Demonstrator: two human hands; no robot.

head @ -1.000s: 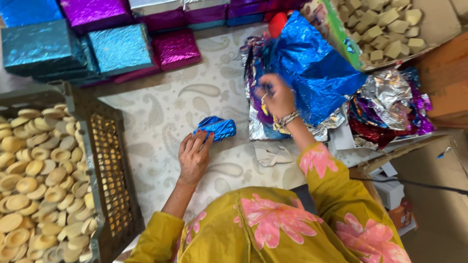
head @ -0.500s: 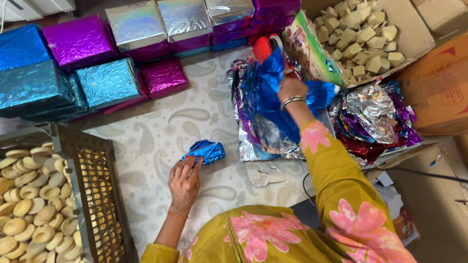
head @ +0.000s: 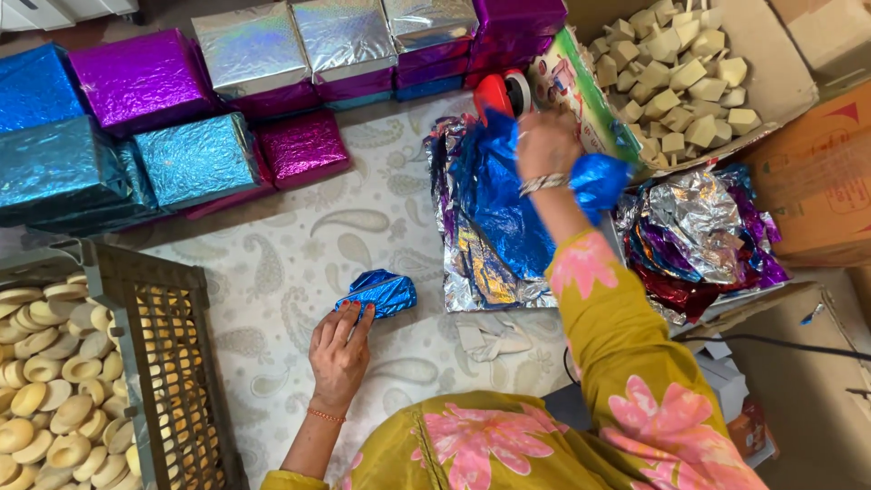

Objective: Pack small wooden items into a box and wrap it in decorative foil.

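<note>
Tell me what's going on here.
A person sits at a patterned mat. The left hand rests fingertips on a small blue foil packet. The right hand reaches by the red tape dispenser, above a blue foil sheet. A crate of round pieces sits left.

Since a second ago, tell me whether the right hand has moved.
Yes. The right hand has reached away from the person, up to the red tape dispenser.
</note>
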